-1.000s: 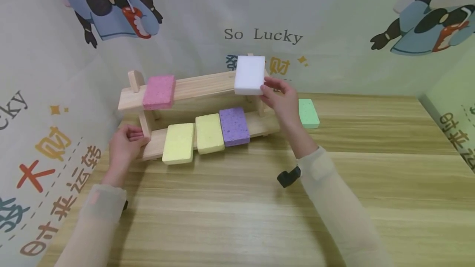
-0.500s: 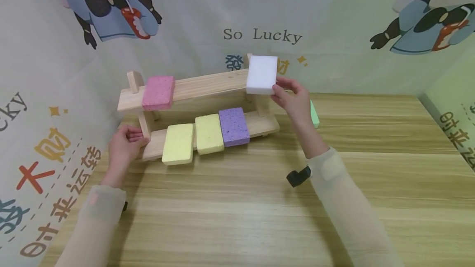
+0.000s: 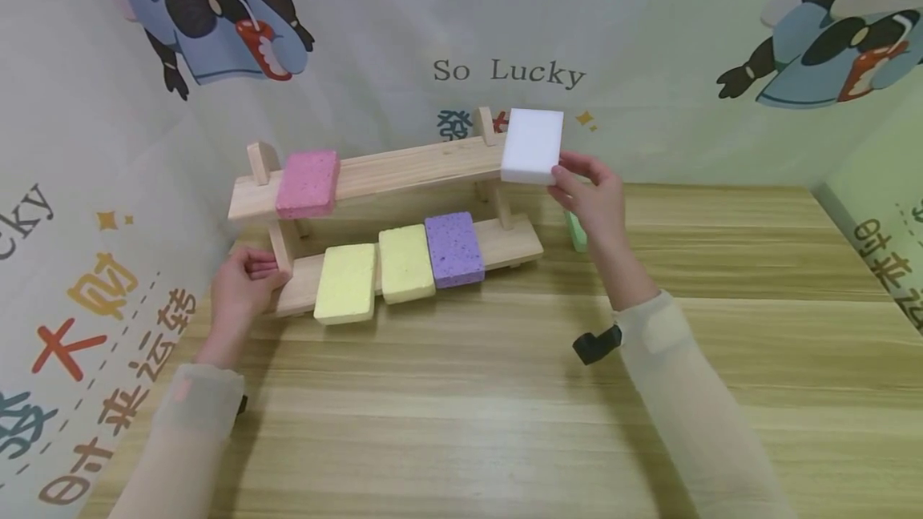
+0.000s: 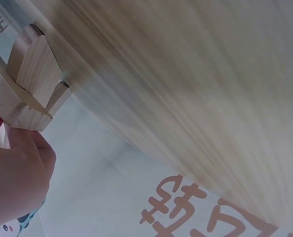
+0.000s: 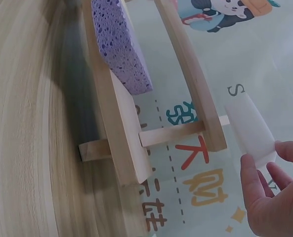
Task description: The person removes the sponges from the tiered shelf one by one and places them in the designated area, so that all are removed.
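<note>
In the head view a two-tier wooden rack (image 3: 418, 164) stands on the table. My left hand (image 3: 243, 285) grips the left end of its lower board; the left wrist view shows thumb and fingers (image 4: 30, 148) around the wood. My right hand (image 3: 594, 197) pinches a white sponge (image 3: 532, 146) by its right edge. That sponge covers the upper board's right end in the head view; the right wrist view shows it apart from the board, above it. A pink sponge (image 3: 308, 184) lies on the upper board. Two yellow sponges (image 3: 346, 283) and a purple sponge (image 3: 454, 248) lean on the lower board.
Behind my right hand a green sponge (image 3: 576, 232) lies on the table, mostly hidden. Printed cloth (image 3: 649, 62) hangs close behind the rack and along both sides. The wooden table (image 3: 461, 423) extends in front of the rack and to its right.
My right hand has carried the white sponge rightward along the upper board, uncovering the rack's right rear upright. The left hand has kept its place on the rack.
</note>
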`<act>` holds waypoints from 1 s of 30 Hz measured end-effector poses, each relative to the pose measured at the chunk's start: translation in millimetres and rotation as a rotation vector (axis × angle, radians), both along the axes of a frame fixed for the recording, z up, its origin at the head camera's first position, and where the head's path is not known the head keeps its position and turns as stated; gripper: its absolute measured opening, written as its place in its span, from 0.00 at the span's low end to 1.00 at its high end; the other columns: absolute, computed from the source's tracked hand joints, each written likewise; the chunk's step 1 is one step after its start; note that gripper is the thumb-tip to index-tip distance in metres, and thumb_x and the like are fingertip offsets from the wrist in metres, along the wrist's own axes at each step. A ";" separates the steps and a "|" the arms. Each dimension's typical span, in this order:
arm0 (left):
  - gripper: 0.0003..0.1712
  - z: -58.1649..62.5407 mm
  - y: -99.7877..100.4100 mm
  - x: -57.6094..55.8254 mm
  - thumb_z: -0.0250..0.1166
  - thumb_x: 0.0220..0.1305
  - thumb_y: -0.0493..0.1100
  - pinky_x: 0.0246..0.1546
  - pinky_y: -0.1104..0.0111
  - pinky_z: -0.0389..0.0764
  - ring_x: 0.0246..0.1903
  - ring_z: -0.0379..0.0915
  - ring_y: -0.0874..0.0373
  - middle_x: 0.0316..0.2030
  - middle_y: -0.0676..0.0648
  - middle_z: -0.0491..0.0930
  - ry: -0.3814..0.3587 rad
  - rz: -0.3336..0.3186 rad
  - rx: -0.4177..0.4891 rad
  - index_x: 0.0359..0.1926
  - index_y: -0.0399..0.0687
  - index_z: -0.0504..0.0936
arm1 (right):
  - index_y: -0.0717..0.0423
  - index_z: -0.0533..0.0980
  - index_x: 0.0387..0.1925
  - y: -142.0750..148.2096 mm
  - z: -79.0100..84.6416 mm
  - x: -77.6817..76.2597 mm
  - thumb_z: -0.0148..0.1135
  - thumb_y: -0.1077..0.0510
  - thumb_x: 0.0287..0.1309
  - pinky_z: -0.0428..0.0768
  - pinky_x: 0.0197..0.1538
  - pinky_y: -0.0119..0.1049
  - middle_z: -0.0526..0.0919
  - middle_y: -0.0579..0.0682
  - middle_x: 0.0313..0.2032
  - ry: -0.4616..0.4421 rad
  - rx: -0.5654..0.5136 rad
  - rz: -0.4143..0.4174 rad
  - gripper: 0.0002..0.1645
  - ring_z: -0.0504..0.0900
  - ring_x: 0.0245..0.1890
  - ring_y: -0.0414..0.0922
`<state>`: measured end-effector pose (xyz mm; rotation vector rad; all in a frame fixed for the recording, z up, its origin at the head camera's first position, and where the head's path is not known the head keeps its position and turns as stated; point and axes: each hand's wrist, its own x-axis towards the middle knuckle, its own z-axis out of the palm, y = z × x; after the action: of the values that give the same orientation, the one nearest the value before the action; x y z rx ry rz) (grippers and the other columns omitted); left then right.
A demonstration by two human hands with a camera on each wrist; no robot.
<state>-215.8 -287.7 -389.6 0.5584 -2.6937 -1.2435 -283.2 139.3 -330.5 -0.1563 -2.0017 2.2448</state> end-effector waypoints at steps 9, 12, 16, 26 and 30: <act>0.22 -2.1 -2.1 0.9 0.68 0.63 0.36 0.30 0.87 0.72 0.28 0.66 0.78 0.46 0.43 0.81 -0.007 0.000 0.007 0.55 0.33 0.73 | 0.61 0.74 0.61 11.2 -1.0 0.1 0.62 0.59 0.66 0.84 0.48 0.26 0.77 0.49 0.53 -0.005 0.028 -0.026 0.24 0.84 0.42 0.39; 0.22 -3.0 -2.8 0.6 0.68 0.63 0.36 0.30 0.87 0.72 0.28 0.66 0.78 0.45 0.43 0.81 -0.006 -0.002 0.006 0.55 0.33 0.73 | 0.62 0.74 0.61 14.8 -1.2 0.7 0.62 0.61 0.66 0.84 0.47 0.25 0.77 0.48 0.51 -0.003 0.010 -0.033 0.24 0.84 0.39 0.37; 0.21 -3.3 -3.2 0.1 0.68 0.63 0.36 0.29 0.87 0.72 0.28 0.66 0.79 0.44 0.44 0.81 -0.002 -0.001 0.002 0.55 0.33 0.73 | 0.63 0.74 0.61 20.0 -1.8 0.9 0.63 0.62 0.65 0.84 0.45 0.24 0.77 0.46 0.48 -0.005 -0.023 -0.048 0.24 0.84 0.37 0.36; 0.21 -1.8 -1.7 0.0 0.68 0.63 0.36 0.29 0.87 0.72 0.27 0.66 0.80 0.43 0.44 0.81 0.013 -0.008 0.001 0.54 0.33 0.73 | 0.66 0.73 0.60 33.4 -1.5 3.6 0.63 0.65 0.64 0.85 0.42 0.24 0.78 0.45 0.44 0.004 -0.080 -0.074 0.24 0.83 0.33 0.36; 0.21 -1.7 -1.7 -0.6 0.68 0.63 0.36 0.29 0.87 0.72 0.27 0.66 0.80 0.43 0.44 0.81 0.009 -0.007 -0.003 0.54 0.33 0.73 | 0.65 0.74 0.57 39.4 -3.5 3.7 0.63 0.66 0.63 0.85 0.42 0.24 0.78 0.45 0.43 0.004 -0.107 -0.089 0.21 0.83 0.33 0.36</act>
<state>-216.3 -289.4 -391.2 0.5415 -2.6922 -1.2403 -279.5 178.7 -334.0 -0.2462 -1.8349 2.2944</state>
